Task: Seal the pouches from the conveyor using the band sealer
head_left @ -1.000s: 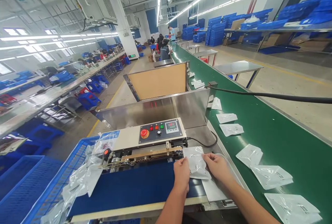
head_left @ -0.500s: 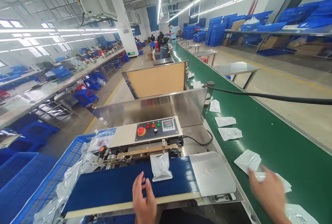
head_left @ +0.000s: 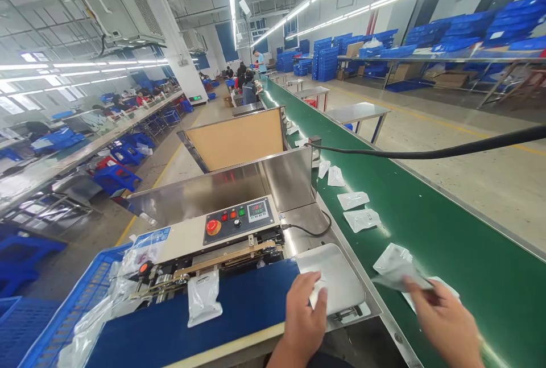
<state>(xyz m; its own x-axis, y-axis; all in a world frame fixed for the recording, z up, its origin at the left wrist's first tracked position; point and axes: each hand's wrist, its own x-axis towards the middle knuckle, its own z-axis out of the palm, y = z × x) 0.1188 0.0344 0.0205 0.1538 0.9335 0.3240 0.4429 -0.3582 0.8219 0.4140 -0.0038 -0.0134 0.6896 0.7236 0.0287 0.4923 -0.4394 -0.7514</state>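
Over the green conveyor belt (head_left: 482, 260), my right hand (head_left: 447, 317) pinches a white pouch (head_left: 401, 274), which is blurred by motion. Another white pouch (head_left: 443, 285) lies beneath that hand. My left hand (head_left: 305, 311) is above the metal plate (head_left: 341, 271) at the sealing machine's right end, fingers apart and curved, holding nothing. One white pouch (head_left: 205, 300) sits on the blue belt (head_left: 251, 294) with its top edge at the machine's sealing strip. Several more pouches (head_left: 362, 220) lie farther up the green belt.
The machine's control panel (head_left: 236, 219) is behind the blue belt. A blue basket (head_left: 63, 311) with white pouches stands at the left. A black cable (head_left: 426, 154) crosses over the green belt. Metal partitions (head_left: 239, 186) rise behind the machine. People sit farther back.
My right hand has taken hold of a pouch. My left hand has moved right, from the blue belt to the metal plate. The pouch at the machine has travelled left, and the view has shifted.
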